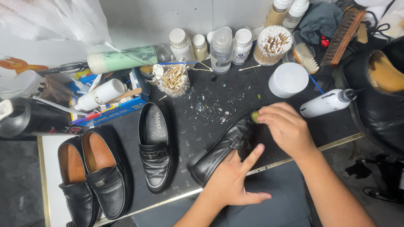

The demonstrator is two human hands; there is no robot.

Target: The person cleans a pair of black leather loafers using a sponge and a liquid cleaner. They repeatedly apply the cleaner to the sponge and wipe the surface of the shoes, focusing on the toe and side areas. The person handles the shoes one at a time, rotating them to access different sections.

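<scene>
The left hand (230, 178) steadied the glossy black leather loafer (223, 149) lying tilted at the worktop (202, 113) front edge, its grip spread open, while the right hand (284, 126) pinched a small yellow-green applicator (255, 116) against the heel, best worked lightly.

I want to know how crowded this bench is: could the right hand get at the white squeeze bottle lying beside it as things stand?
Probably yes. The white squeeze bottle lies on the mat just beyond the right hand, with nothing between them. But the right hand pinches a small yellow-green applicator against the black shoe.
</scene>
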